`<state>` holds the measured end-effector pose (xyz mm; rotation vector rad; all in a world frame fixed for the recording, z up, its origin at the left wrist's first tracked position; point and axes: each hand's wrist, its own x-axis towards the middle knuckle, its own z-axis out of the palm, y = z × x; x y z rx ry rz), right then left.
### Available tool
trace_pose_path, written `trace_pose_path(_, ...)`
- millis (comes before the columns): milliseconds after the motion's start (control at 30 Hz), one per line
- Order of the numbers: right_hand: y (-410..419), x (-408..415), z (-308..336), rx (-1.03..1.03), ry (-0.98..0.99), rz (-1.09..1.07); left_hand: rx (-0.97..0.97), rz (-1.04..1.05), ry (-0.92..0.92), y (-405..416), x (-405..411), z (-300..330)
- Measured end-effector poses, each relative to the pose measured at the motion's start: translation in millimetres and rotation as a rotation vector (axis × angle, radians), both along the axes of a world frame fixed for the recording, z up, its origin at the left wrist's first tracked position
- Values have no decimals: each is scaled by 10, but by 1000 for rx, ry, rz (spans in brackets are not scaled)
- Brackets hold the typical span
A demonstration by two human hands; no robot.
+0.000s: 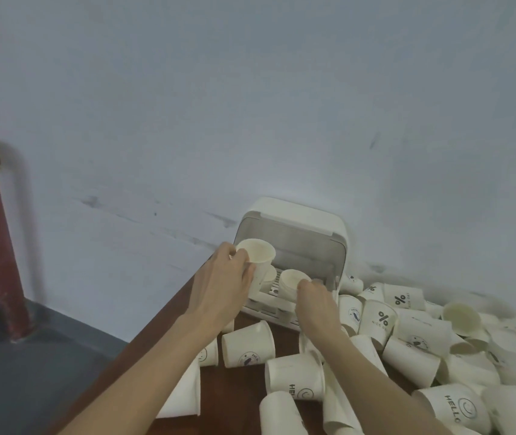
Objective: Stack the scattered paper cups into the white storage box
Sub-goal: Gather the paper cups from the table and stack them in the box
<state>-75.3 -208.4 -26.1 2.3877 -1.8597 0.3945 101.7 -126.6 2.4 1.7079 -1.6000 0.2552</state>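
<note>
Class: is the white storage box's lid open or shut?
Open. The white storage box has its lid swung up, showing cups inside.

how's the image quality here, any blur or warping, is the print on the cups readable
Head view: soft, flat, dim light without glare; a wide-angle bend curves the wall and table edge. Left hand, right hand and white storage box look slightly soft. Print reads on near cups, such as the "HELLO" cup; far-right cups smear.

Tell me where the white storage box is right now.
In the head view, the white storage box sits open against the wall at the table's far edge, behind both hands, left of the cup pile.
</note>
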Motion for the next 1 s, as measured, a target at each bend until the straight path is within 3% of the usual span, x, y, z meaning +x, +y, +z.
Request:
trace_pose_path(267,-1,-45,-85,70,-25,58,-16,24,-21,-307,-70,61)
trace_pose_path(733,-107,-119,-146,48,43,116,-32,-89,244,-689,-166,-154)
trace_pose_path(1000,-95,-107,-141,43,49,109,90,-83,65,-836,-118,-287)
